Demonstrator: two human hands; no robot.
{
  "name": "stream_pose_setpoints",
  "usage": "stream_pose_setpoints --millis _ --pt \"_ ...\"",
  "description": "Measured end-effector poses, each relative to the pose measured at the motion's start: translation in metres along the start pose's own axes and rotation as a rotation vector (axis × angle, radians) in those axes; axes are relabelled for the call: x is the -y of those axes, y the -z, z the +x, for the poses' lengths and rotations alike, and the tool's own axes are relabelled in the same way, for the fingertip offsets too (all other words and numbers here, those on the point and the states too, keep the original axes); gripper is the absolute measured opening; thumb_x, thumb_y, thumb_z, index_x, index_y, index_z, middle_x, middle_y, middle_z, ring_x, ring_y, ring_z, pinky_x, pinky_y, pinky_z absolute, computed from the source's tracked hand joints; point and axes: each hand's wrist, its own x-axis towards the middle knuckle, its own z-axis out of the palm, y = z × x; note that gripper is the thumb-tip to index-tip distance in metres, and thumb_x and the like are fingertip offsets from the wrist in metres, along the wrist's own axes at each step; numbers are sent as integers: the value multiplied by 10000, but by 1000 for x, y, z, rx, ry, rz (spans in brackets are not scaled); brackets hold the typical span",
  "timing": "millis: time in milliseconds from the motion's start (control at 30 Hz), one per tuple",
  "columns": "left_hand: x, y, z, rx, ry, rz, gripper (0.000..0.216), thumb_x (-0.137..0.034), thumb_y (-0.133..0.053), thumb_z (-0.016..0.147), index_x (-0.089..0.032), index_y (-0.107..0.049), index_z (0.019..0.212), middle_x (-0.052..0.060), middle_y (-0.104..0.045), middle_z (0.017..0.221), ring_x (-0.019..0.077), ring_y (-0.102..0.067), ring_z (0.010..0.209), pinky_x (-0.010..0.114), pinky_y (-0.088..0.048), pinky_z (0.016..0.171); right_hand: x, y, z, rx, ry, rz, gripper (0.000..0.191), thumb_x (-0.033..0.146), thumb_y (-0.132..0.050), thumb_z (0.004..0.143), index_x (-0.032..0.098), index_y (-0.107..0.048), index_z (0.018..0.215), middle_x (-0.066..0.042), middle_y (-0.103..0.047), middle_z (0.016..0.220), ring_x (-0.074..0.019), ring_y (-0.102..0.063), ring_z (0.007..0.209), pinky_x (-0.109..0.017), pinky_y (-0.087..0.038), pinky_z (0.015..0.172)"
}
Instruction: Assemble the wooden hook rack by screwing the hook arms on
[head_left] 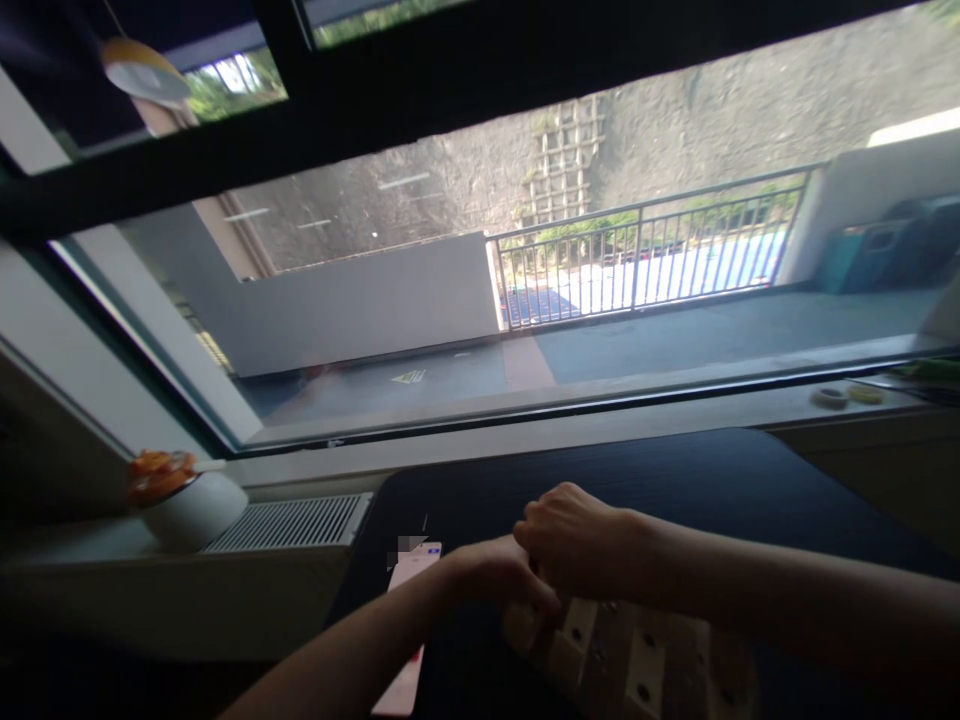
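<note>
Both my hands meet over a dark table (675, 480) near its front edge. My right hand (577, 540) is closed into a loose fist, knuckles up, resting above a wooden board with light and dark squares and small holes (637, 660). My left hand (499, 575) lies just under it with fingers curled at the board's near left corner, on something I cannot make out. A pink phone (409, 625) lies flat on the table to the left of my left forearm.
A large window (525, 280) fills the view ahead, with a railing and yard outside. A white bowl-like object with an orange top (184, 500) sits on the sill at left, beside a vent grille (292, 522). Tape rolls (832, 397) lie on the sill at right.
</note>
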Motion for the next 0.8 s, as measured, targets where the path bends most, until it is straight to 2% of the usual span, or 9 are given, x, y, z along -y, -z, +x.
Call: stream_pose_setpoints --millis 67,233,433,567,633,733,800 --pt "0 1 -3 5 -19 -42 335 -203 -880 548 -170 -756 857 -18 -688 801 187 -635 800 272 -495 719 -1 2 -2 -1 1 1 116 176 -677 874 112 -764 915 -118 -783 881 -253 -752 749 -286 -405 512" --pt "-2 1 -16 16 58 -167 334 -264 -908 498 -171 -749 777 -7 -685 776 170 -615 746 254 -452 640 0 7 -5 -3 45 -2 108 207 -689 890 130 -763 870 -98 -777 832 -227 -737 706 -269 -373 492" --pt "4 -4 -16 60 82 -367 237 -168 -869 485 -159 -721 669 -18 -682 753 142 -597 749 212 -421 633 -2 5 -8 -36 86 -17 110 240 -691 893 149 -753 891 -75 -772 842 -227 -733 716 -285 -291 451" --pt "17 -10 -14 70 87 -460 251 -196 -832 559 -165 -736 789 -7 -687 810 140 -600 750 217 -437 635 -6 0 -14 -58 91 -37 83 218 -709 874 140 -734 889 -77 -756 859 -218 -710 683 -300 -262 450" --pt "23 -12 -14 71 94 -532 374 -184 -853 542 -168 -739 898 1 -698 859 142 -621 768 227 -465 671 -9 -2 -17 -79 97 -49 30 163 -705 867 144 -724 854 -68 -743 842 -208 -693 684 -307 -268 470" --pt "28 -16 -15 48 111 -650 606 -164 -931 471 -146 -722 1040 44 -722 968 165 -660 816 252 -502 727 -12 -5 -23 -121 118 -70 100 71 -676 858 157 -708 819 -51 -720 826 -195 -661 717 -323 -288 517" --pt "30 -19 -14 12 111 -690 663 -179 -960 454 -118 -719 1069 63 -728 981 162 -665 797 252 -507 723 -15 -6 -25 -143 140 -82 141 39 -669 841 169 -698 796 -45 -704 819 -194 -640 719 -336 -294 538"
